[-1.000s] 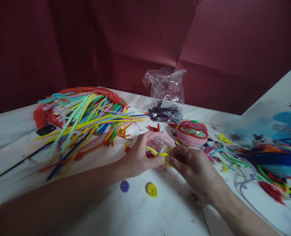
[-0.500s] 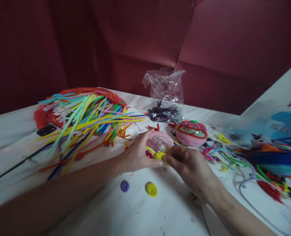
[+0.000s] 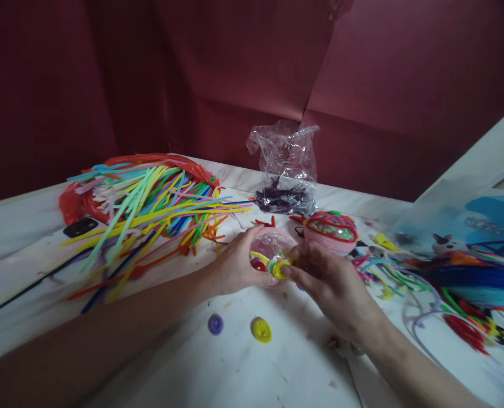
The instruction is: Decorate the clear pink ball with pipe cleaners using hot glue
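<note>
Left hand (image 3: 234, 266) cups the clear pink-rimmed ball (image 3: 270, 247) on the white table (image 3: 243, 368) — fingers closed around it. Right hand (image 3: 328, 283) pinches a yellow coil (image 3: 278, 268) against the ball's front, beside a finished wrapped ball (image 3: 331, 230).

Both hands' fingers (image 3: 286, 271) pinch a clear ball (image 3: 271, 248).

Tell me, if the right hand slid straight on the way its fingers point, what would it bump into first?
The right hand points left at the yellow coil it pinches on the clear pink ball. It would likely meet the ball first, then the left hand cupping it.
</note>
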The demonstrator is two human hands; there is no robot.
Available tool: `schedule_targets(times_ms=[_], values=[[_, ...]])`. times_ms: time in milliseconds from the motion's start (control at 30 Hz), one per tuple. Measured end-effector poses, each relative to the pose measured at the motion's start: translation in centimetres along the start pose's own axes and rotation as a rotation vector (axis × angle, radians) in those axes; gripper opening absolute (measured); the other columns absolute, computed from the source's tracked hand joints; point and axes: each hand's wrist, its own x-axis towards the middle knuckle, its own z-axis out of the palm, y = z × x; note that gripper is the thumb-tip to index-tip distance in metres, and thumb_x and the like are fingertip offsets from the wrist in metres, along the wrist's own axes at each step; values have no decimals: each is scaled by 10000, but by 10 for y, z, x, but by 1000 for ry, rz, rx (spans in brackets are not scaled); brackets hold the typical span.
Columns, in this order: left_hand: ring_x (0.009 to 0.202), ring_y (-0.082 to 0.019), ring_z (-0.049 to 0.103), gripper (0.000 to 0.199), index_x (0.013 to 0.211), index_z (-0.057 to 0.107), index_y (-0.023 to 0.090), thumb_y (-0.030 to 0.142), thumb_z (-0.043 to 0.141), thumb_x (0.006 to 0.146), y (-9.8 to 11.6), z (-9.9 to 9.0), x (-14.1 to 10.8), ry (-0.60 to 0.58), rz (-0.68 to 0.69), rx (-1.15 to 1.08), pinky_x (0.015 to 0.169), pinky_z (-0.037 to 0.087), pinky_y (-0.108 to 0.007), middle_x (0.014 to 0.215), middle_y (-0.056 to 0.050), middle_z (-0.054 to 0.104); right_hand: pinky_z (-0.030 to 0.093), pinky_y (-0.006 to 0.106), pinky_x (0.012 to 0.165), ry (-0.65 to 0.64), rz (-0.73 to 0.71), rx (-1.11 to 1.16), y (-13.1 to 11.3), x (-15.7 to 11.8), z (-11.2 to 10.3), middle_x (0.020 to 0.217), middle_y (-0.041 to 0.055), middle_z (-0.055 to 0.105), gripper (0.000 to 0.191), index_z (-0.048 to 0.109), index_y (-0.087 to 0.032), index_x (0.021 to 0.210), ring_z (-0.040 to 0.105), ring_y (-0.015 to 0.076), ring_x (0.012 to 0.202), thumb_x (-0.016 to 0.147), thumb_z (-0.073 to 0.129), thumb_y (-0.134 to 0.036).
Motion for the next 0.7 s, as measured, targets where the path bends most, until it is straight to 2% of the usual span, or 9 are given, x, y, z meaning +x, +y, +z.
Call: schedule_targets(times_ms=[200,300,400,533,600,700], values=[[1271,-339,448,983,1375,369,239,416,851,537,-1,1,1,15,-60,-25,1044,374,-494,1395,-133,469,419,292,604,-2,-79,-74,-5,-4,-1,794,50,648,181,589,-207,827,573,186,677,776,486,-346],[1196,-307,518,903,1329,405,230,401,842,558,2,-2,3,22,-115,-95,1011,415,-452,1319,-104,537,420,258,579,-141,-58,-44,-5,-7,-4,727,20,628,166,570,-209,779,563,158,639,794,469,-340],[1146,-293,549,864,1321,392,200,374,818,590,3,-5,6,52,-148,-107,976,442,-440,1271,-106,565,368,219,504,-296,-16,-72,-4,-11,-1,654,-2,595,128,566,-206,738,507,128,569,772,468,-282],[1186,-313,510,926,1339,361,202,370,831,559,0,-6,6,80,-166,-91,1002,414,-452,1316,-110,519,355,217,511,-359,-44,-127,-8,-12,4,631,-5,602,151,614,-208,680,491,123,560,732,473,-212],[1203,-322,494,940,1342,346,194,377,830,558,-1,-6,6,89,-178,-94,1006,409,-460,1331,-122,504,375,229,524,-354,-51,-136,-10,-10,-6,639,3,618,190,634,-210,687,503,130,561,757,463,-255],[1158,-314,532,889,1318,364,175,371,819,579,-2,-6,6,80,-189,-124,966,442,-456,1289,-131,540,380,257,466,-259,-5,-155,-5,-6,-41,594,29,609,289,658,-214,673,501,151,511,770,482,-421]])
